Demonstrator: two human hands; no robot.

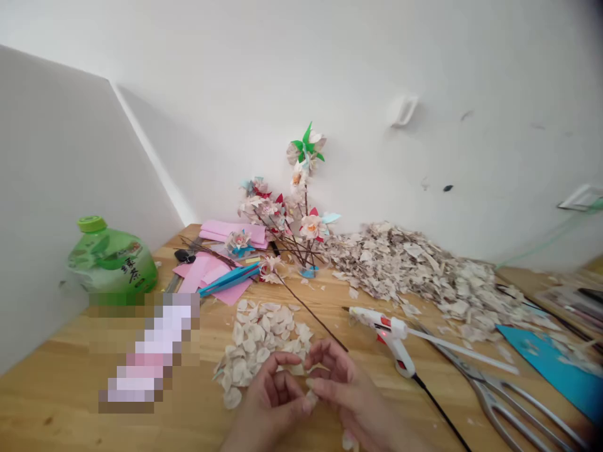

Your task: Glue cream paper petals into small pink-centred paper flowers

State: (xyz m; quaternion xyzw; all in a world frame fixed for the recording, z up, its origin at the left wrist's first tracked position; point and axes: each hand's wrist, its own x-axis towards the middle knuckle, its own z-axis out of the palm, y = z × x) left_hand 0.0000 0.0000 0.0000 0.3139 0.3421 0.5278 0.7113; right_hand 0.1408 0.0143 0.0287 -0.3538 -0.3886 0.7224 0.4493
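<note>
Here, the left hand and right hand pinch a pale petal between fingertips, towards the worktop's near edge. A light grip should avoid creasing it, clear of the petal pile and glue gun.

- A craft work spot: a light wooden tabletop against a plain white wall; whether it belongs to a home or a workshop cannot be told.
- Tools lie at the right: a white glue gun with a red light and black cord, a white stick at its rear, and large metal scissors.
- Craft materials cover much of the surface: a heap of pale scraps along the wall, a spread of pale petal-shaped pieces, pink sheets and a blue sheet.
- Handmade-looking flowers on thin brown stems stand near the wall.
- A green drink bottle at the left gives an everyday touch.
</note>
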